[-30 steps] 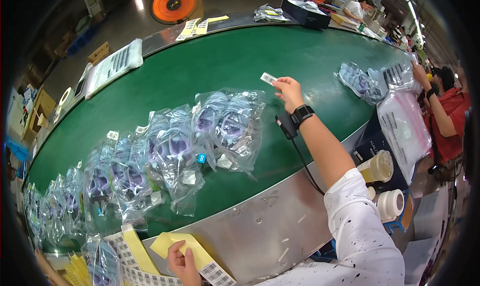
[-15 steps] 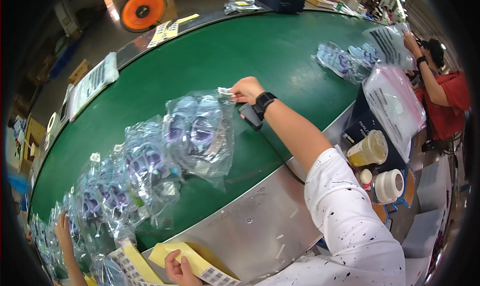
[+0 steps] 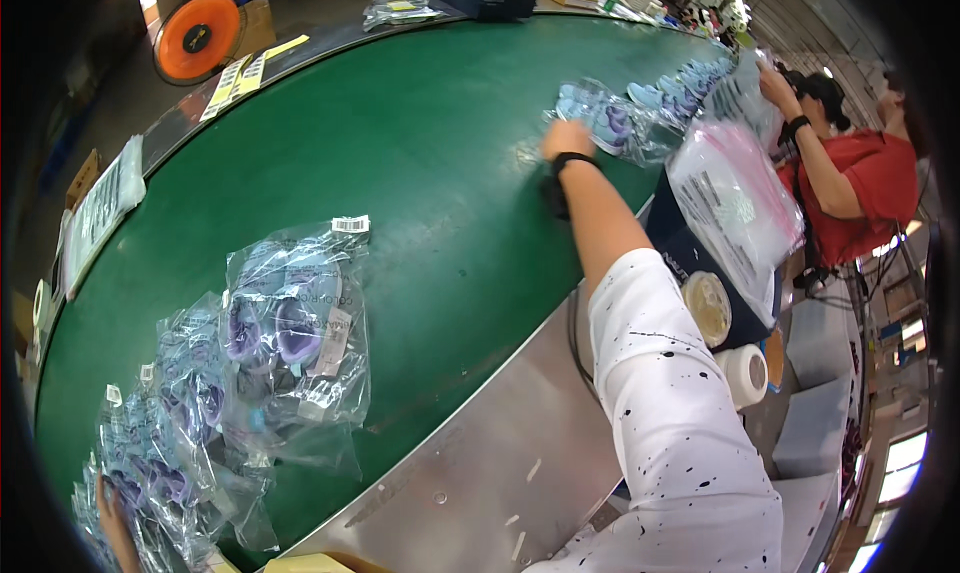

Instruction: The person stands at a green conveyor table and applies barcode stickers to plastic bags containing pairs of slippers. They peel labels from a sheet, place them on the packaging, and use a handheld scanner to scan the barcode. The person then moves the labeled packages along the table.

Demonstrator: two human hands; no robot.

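My right hand (image 3: 567, 140), fingers closed, is on the near end of a clear plastic bag holding light blue and purple shoes (image 3: 608, 118) at the far right of the green belt. A dark band and a small dark device (image 3: 555, 191) sit at its wrist. My left hand is out of view. On the belt's left part lies a bagged pair of shoes (image 3: 285, 303) with a white barcode label (image 3: 350, 225) at its top corner. More bagged shoes (image 3: 165, 473) overlap beside it toward the lower left. Part of a yellow label sheet (image 3: 308, 564) shows at the lower edge.
A co-worker's hand (image 3: 112, 518) touches the bags at lower left. On the right, a person in red (image 3: 860, 183) holds up a plastic bag. A dark box (image 3: 680, 238) with stacked plastic bags (image 3: 735, 188), a cup (image 3: 706, 308) and a white container (image 3: 744, 375) stand beside the belt.
My right hand has left the label corner of the nearer bag and reached the shoe bag farther right. My left hand has gone out of view. The bagged shoes appear farther left and lower.
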